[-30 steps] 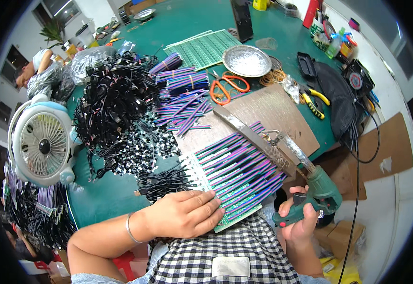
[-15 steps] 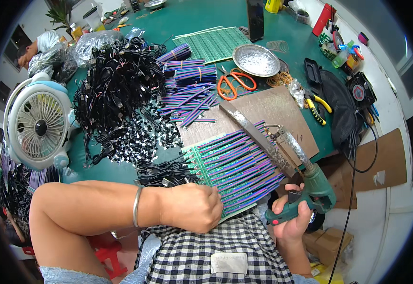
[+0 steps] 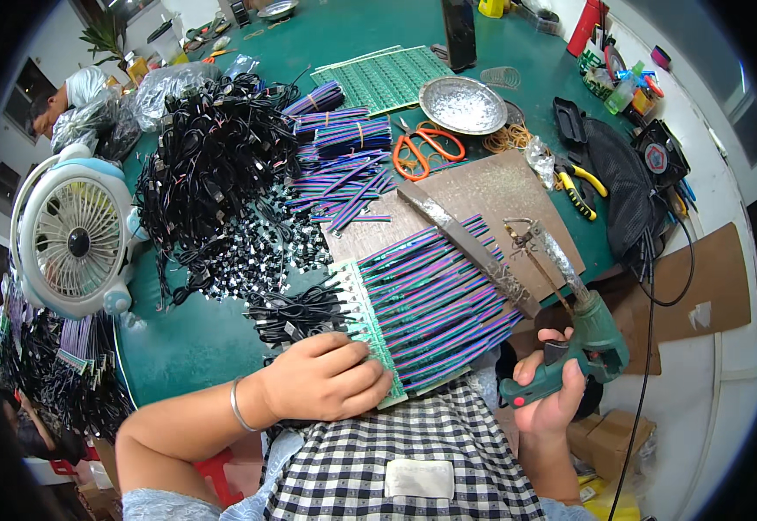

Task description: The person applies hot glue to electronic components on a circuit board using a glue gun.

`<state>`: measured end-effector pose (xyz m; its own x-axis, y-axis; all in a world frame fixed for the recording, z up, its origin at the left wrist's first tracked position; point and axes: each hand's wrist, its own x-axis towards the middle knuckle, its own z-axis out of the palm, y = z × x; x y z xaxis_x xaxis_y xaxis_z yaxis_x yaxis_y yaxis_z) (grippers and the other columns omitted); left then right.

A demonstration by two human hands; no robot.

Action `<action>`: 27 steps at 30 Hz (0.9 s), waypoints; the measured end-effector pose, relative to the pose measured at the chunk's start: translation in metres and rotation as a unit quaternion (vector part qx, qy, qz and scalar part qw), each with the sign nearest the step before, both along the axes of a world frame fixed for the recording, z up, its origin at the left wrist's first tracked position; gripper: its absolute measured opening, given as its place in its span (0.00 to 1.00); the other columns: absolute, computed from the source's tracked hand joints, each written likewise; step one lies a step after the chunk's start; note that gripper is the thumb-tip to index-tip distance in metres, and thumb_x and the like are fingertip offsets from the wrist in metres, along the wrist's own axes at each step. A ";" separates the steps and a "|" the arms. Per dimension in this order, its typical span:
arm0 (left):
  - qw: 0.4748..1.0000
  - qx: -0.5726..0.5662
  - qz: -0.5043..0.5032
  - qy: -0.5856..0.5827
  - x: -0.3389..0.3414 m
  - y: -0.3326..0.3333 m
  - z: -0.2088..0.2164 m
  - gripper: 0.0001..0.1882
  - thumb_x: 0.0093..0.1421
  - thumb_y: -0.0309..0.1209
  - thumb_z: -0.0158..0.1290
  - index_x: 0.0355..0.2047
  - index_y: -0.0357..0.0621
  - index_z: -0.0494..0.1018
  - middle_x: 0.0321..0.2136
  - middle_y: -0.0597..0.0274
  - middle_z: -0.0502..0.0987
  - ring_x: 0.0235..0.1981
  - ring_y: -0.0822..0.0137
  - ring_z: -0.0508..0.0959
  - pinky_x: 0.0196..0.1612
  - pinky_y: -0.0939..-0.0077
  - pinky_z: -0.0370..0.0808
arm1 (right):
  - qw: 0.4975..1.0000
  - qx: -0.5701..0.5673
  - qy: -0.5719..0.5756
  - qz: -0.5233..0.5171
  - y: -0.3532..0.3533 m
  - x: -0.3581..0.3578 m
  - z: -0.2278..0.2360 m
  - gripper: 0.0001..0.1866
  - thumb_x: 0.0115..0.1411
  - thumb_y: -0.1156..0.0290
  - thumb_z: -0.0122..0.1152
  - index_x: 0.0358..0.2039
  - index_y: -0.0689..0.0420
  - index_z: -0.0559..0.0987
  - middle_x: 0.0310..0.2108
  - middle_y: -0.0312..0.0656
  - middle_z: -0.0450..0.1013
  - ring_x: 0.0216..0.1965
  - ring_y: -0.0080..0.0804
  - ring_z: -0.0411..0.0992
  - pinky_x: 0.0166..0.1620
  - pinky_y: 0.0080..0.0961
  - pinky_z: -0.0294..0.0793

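My left hand (image 3: 331, 378) has its fingers bent and close together at the lower left edge of a green circuit board panel (image 3: 370, 323). Its fingertips meet the board, and whatever they pinch is hidden. Rows of striped flat wires (image 3: 435, 326) run rightward across the panel. A heavy metal bar (image 3: 467, 247) lies slantwise over these wires. In my right hand (image 3: 548, 401) is a green soldering gun (image 3: 600, 339), gripped by its handle. The gun's hot end points up and away, right of the bar and apart from the wires. Black cables (image 3: 296, 313) lie at the panel's left.
A large heap of black cables (image 3: 218, 156) and bundled striped wires (image 3: 348, 137) sit further back. Beyond the brown board (image 3: 526, 200) are orange-handled scissors (image 3: 426, 152), a metal dish (image 3: 463, 106) and yellow-black pliers (image 3: 580, 189). A fan (image 3: 75, 243) stands left; the gun's cord (image 3: 643, 365) hangs right.
My left hand has loosened from a tight fist and its forearm has swung lower. The soldering gun has shifted slightly right and down, away from the bar. More of the panel's left edge shows.
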<state>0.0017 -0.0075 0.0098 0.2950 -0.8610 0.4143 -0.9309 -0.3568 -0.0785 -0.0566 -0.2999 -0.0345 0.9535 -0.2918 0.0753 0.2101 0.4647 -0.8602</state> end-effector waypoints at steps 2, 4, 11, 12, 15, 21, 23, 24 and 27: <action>0.994 -0.090 0.041 -0.049 0.000 0.006 0.009 0.08 0.50 0.32 0.55 0.33 0.50 0.75 0.30 0.71 0.74 0.32 0.70 0.75 0.34 0.76 0.72 | 1.000 0.004 -0.001 -0.001 0.002 0.002 0.003 0.25 0.65 0.57 0.47 0.58 0.57 0.62 0.50 0.49 0.69 0.22 0.28 0.70 0.27 0.28 0.71; 0.975 -0.184 0.104 -0.073 0.010 0.018 0.017 0.06 0.48 0.31 0.57 0.28 0.51 0.76 0.27 0.70 0.74 0.30 0.68 0.75 0.30 0.73 0.70 | 1.000 0.011 -0.027 -0.002 0.005 0.004 0.005 0.24 0.66 0.58 0.46 0.58 0.57 0.62 0.50 0.48 0.69 0.23 0.27 0.70 0.28 0.27 0.71; 0.717 -0.682 0.125 0.066 0.016 0.061 0.041 0.16 0.54 0.12 0.54 0.39 0.42 0.66 0.36 0.61 0.72 0.36 0.66 0.74 0.47 0.69 0.71 | 0.997 0.061 0.017 -0.042 0.012 -0.002 0.005 0.28 0.61 0.58 0.52 0.57 0.58 0.63 0.48 0.52 0.69 0.22 0.32 0.70 0.25 0.28 0.72; 0.671 -0.724 0.142 0.068 0.009 0.065 0.044 0.16 0.57 0.13 0.53 0.42 0.41 0.65 0.41 0.62 0.71 0.43 0.65 0.73 0.52 0.66 0.71 | 0.998 0.043 0.026 -0.049 0.010 -0.002 0.004 0.28 0.61 0.56 0.52 0.58 0.57 0.62 0.49 0.52 0.69 0.22 0.31 0.70 0.25 0.28 0.71; 0.677 -0.727 0.112 0.027 -0.009 0.094 0.057 0.16 0.57 0.14 0.55 0.45 0.41 0.70 0.42 0.58 0.76 0.44 0.67 0.77 0.52 0.68 0.73 | 0.995 0.077 0.040 -0.041 0.014 0.001 0.008 0.28 0.63 0.56 0.50 0.58 0.57 0.60 0.49 0.48 0.69 0.22 0.28 0.69 0.26 0.25 0.69; 0.686 -0.658 0.258 -0.171 -0.078 0.164 0.091 0.13 0.60 0.18 0.54 0.45 0.43 0.72 0.41 0.65 0.77 0.40 0.74 0.75 0.45 0.78 0.72 | 0.998 0.047 0.028 -0.031 0.019 0.005 0.010 0.27 0.67 0.55 0.45 0.60 0.58 0.57 0.52 0.46 0.67 0.22 0.24 0.67 0.26 0.21 0.66; 0.667 -0.605 0.359 -0.245 -0.118 0.204 0.100 0.12 0.61 0.18 0.53 0.45 0.41 0.72 0.39 0.63 0.77 0.39 0.72 0.76 0.45 0.77 0.73 | 0.999 0.030 -0.006 0.035 0.005 0.006 -0.002 0.24 0.69 0.59 0.42 0.61 0.57 0.59 0.56 0.45 0.66 0.25 0.23 0.65 0.32 0.22 0.66; 0.676 -0.534 0.411 -0.298 -0.135 0.214 0.108 0.12 0.61 0.18 0.53 0.44 0.41 0.72 0.39 0.63 0.78 0.38 0.72 0.76 0.45 0.76 0.73 | 0.998 0.033 -0.002 0.048 0.004 0.008 -0.003 0.24 0.69 0.59 0.42 0.61 0.57 0.59 0.56 0.45 0.66 0.25 0.23 0.65 0.32 0.22 0.66; 0.692 -0.317 0.525 -0.381 -0.169 0.256 0.121 0.08 0.62 0.18 0.52 0.41 0.39 0.74 0.37 0.61 0.78 0.39 0.69 0.77 0.48 0.74 0.74 | 0.998 0.030 0.013 0.048 0.008 0.012 0.000 0.24 0.70 0.59 0.41 0.61 0.57 0.59 0.57 0.45 0.65 0.26 0.22 0.65 0.33 0.21 0.66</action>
